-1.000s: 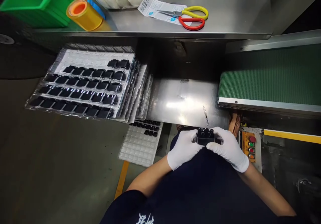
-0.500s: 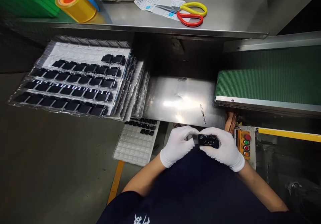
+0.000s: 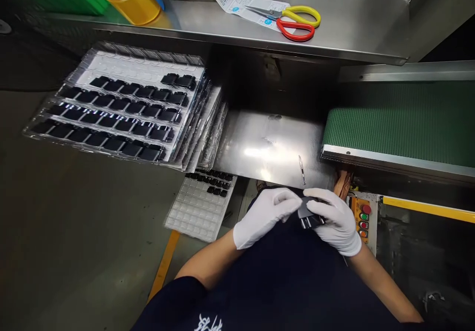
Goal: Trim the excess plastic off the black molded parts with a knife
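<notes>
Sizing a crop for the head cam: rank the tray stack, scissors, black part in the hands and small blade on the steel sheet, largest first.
1. Stack of clear trays
2. Scissors
3. Black part and small blade: too close to rank. The part is nearer the camera and partly hidden by the right hand.

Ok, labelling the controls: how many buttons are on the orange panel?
4, in a column on the orange panel: red on top, then green, red and orange. The right hand sits close, so another could be hidden.
</notes>
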### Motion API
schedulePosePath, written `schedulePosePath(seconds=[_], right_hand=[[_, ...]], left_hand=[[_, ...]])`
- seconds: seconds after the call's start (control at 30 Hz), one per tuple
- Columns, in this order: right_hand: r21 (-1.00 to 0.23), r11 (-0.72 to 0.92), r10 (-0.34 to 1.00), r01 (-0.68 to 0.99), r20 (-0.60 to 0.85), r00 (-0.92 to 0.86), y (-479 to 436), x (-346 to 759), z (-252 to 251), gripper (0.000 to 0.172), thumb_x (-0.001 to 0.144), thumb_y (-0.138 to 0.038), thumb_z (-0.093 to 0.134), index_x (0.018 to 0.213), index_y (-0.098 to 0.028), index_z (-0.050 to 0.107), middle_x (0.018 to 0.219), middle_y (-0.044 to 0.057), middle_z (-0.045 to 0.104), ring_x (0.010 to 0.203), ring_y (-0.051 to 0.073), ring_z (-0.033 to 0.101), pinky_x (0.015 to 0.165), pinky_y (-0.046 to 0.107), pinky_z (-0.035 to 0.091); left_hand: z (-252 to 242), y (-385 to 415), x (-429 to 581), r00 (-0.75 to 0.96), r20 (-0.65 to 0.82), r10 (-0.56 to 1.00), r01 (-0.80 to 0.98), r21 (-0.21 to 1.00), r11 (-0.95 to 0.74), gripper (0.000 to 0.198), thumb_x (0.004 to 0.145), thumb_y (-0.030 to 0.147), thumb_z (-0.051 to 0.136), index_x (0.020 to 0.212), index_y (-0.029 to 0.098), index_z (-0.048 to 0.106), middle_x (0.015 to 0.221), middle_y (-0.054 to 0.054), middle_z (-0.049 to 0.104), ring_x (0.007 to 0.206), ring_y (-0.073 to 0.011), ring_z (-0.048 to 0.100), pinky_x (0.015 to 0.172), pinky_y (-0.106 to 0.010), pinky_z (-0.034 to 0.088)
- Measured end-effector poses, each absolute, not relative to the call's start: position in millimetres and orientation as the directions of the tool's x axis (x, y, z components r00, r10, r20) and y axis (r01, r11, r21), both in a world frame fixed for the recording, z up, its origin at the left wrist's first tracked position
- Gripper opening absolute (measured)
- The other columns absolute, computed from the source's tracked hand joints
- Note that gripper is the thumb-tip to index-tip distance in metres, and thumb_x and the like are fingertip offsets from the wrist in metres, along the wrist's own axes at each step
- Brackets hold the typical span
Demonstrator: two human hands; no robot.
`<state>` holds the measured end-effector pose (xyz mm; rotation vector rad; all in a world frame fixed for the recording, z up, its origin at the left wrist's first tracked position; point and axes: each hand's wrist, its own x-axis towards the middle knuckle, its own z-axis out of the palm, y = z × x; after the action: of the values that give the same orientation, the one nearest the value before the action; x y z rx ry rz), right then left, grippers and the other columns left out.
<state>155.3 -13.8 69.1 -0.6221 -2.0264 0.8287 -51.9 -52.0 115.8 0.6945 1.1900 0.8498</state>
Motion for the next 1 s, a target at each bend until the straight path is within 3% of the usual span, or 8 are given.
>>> schedulePosePath(seconds=[0.07, 0.13, 0.3, 0.57, 0.8, 0.9, 1.0], right_hand=[[-0.643, 0.74, 0.624, 0.199, 0.544, -0.562, -11, 154, 69, 0.048, 0.083, -0.004, 0.062, 0.124, -0.029, 0.067, 0.117, 0.01, 0.072, 0.099, 0.023, 0.072, 0.078, 0.037, 0.059], [-0.627, 0.748, 0.621, 0.22, 0.542, -0.566, -11, 152, 70, 0.048, 0.084, -0.003, 0.059, 0.124, -0.028, 0.067, 0.107, 0.008, 0.074, 0.091, 0.021, 0.072, 0.074, 0.035, 0.058], [-0.767, 0.591, 0.761, 0.249, 0.428, -0.488, -18, 150, 67, 0.052, 0.088, -0.008, 0.067, 0.136, -0.027, 0.061, 0.094, 0.005, 0.076, 0.08, 0.019, 0.074, 0.07, 0.032, 0.061], [-0.867, 0.423, 0.849, 0.262, 0.279, -0.448, -20, 153, 74, 0.045, 0.09, -0.01, 0.065, 0.132, -0.027, 0.067, 0.115, 0.005, 0.079, 0.095, 0.02, 0.078, 0.086, 0.031, 0.065], [-0.901, 0.424, 0.791, 0.091, 0.32, -0.521, -11, 141, 106, 0.03, 0.093, -0.01, 0.062, 0.117, -0.025, 0.072, 0.079, 0.0, 0.074, 0.067, 0.015, 0.07, 0.059, 0.027, 0.056], [-0.898, 0.431, 0.786, 0.094, 0.322, -0.528, -9, 137, 111, 0.027, 0.094, -0.011, 0.059, 0.114, -0.023, 0.073, 0.073, -0.001, 0.071, 0.06, 0.014, 0.066, 0.056, 0.026, 0.054], [-0.898, 0.424, 0.792, 0.115, 0.307, -0.528, -8, 137, 110, 0.025, 0.095, -0.014, 0.059, 0.113, -0.024, 0.073, 0.076, 0.0, 0.074, 0.065, 0.015, 0.07, 0.061, 0.027, 0.058]], left_hand=[[113, -51, -50, 0.16, -0.534, 0.831, -0.237, 0.796, 0.557, 0.028, 0.081, 0.037, 0.079, 0.071, 0.014, 0.066, 0.065, 0.003, 0.056, 0.061, -0.0097, 0.044, 0.059, -0.024, 0.032], [109, -50, -50, 0.147, -0.55, 0.822, -0.267, 0.778, 0.568, 0.032, 0.08, 0.038, 0.081, 0.068, 0.014, 0.063, 0.064, 0.004, 0.053, 0.061, -0.0093, 0.041, 0.058, -0.025, 0.029], [106, -50, -49, 0.128, -0.548, 0.827, -0.261, 0.785, 0.561, 0.043, 0.081, 0.043, 0.081, 0.061, 0.016, 0.054, 0.059, 0.005, 0.047, 0.057, -0.0083, 0.036, 0.056, -0.025, 0.024], [101, -46, -47, 0.189, -0.512, 0.838, -0.33, 0.771, 0.545, 0.048, 0.083, 0.05, 0.08, 0.063, 0.016, 0.053, 0.054, 0.006, 0.043, 0.052, -0.0069, 0.032, 0.051, -0.025, 0.02], [82, -44, -42, 0.354, -0.367, 0.86, -0.533, 0.677, 0.508, 0.053, 0.083, 0.062, 0.076, 0.066, 0.015, 0.06, 0.046, 0.006, 0.04, 0.042, -0.0056, 0.03, 0.045, -0.024, 0.022], [76, -45, -41, 0.361, -0.398, 0.844, -0.549, 0.641, 0.537, 0.056, 0.078, 0.068, 0.078, 0.066, 0.016, 0.061, 0.045, 0.006, 0.04, 0.041, -0.0061, 0.031, 0.043, -0.023, 0.025], [74, -45, -42, 0.331, -0.438, 0.836, -0.536, 0.642, 0.548, 0.055, 0.076, 0.068, 0.08, 0.07, 0.015, 0.065, 0.043, 0.007, 0.04, 0.04, -0.0064, 0.032, 0.042, -0.023, 0.026]])
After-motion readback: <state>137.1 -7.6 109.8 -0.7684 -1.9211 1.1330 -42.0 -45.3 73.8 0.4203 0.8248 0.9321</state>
